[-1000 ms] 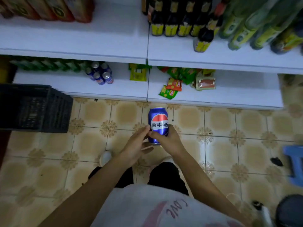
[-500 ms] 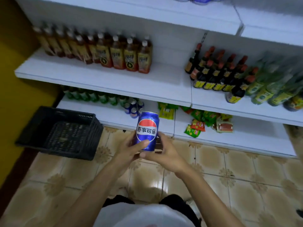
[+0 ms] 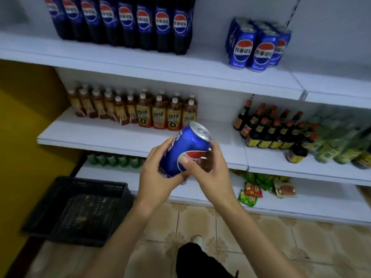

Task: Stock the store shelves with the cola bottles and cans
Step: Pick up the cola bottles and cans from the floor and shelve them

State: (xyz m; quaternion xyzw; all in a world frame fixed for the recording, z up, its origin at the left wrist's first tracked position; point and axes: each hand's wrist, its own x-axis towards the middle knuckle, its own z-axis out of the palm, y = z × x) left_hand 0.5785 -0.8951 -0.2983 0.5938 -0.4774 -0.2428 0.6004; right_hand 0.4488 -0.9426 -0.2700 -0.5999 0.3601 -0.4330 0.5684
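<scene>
A blue cola can (image 3: 185, 149) is tilted with its silver top pointing up and right, held in front of the middle shelf. My left hand (image 3: 158, 175) wraps its lower left side and my right hand (image 3: 208, 171) grips it from the right, thumb across the logo. On the upper shelf (image 3: 140, 63) stands a row of several dark cola bottles (image 3: 124, 21) at the left and a cluster of several blue cola cans (image 3: 257, 45) at the right, with bare shelf between them.
The middle shelf carries brown tea bottles (image 3: 140, 109), dark sauce bottles (image 3: 277, 129) and green bottles (image 3: 341, 145). The bottom shelf has green bottles and snack packets (image 3: 261, 189). A black plastic crate (image 3: 80, 209) sits on the tiled floor at the left, beside a yellow wall.
The view has swung upward from the floor to the shelves. Both hands have lifted the can and tipped it from upright to tilted, with the label turned.
</scene>
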